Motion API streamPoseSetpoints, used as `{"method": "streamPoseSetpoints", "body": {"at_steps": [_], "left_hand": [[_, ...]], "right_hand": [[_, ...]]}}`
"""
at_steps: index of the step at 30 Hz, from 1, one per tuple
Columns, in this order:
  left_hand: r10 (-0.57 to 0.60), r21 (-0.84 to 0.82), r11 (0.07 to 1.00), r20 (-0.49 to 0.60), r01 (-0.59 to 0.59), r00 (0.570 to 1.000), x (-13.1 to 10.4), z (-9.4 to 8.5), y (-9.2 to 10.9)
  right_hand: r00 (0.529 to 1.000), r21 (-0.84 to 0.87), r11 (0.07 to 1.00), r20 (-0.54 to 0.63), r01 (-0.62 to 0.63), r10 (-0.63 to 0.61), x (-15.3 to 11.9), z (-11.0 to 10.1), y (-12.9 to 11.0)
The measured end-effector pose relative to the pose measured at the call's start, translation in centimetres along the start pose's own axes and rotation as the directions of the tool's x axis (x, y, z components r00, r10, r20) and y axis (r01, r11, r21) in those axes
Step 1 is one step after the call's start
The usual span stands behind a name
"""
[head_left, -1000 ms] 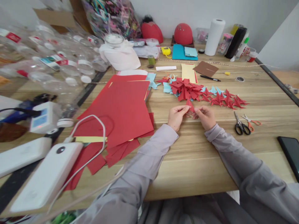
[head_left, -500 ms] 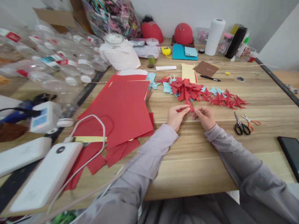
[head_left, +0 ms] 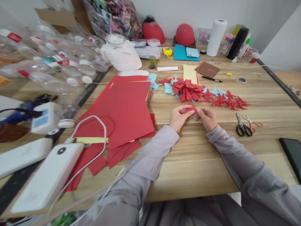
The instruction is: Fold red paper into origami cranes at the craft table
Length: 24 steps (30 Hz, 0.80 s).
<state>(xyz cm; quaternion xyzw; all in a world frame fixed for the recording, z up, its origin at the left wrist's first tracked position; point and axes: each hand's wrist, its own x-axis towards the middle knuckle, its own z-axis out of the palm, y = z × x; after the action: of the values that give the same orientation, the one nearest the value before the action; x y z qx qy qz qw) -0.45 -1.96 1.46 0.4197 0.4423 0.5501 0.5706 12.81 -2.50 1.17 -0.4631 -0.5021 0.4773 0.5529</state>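
Note:
Between my hands is a small piece of folded red paper (head_left: 188, 110), with one point sticking up toward the pile. My left hand (head_left: 178, 118) pinches it between thumb and fingers from the left. My right hand (head_left: 207, 118) grips its right end, with thumb and index finger together. Just beyond lies a heap of folded red paper cranes (head_left: 187, 89), mixed with light blue cranes (head_left: 168, 88). More red cranes (head_left: 229, 99) spread to the right. Left of my hands rests a stack of large red paper sheets (head_left: 124, 110).
Black-handled scissors (head_left: 243, 128) and orange-handled scissors (head_left: 252, 124) lie to the right, a phone (head_left: 291, 155) at the right edge. A white power bank (head_left: 48, 179) with a cable sits at the left, before many plastic bottles (head_left: 68, 64). A pen (head_left: 211, 79) lies behind the cranes.
The folded red paper has turned in my fingers, so more of its flat side shows beside my left thumb. Both hands stay in nearly the same place.

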Motion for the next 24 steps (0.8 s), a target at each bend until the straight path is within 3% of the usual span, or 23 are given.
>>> {"method": "streamPoseSetpoints", "body": {"at_steps": [24], "left_hand": [[0.005, 0.015, 1.0, 0.01, -0.005, 1.0, -0.11, 0.04, 0.11]], "right_hand": [[0.999, -0.011, 1.0, 0.032, 0.013, -0.013, -0.09, 0.01, 0.08]]}}
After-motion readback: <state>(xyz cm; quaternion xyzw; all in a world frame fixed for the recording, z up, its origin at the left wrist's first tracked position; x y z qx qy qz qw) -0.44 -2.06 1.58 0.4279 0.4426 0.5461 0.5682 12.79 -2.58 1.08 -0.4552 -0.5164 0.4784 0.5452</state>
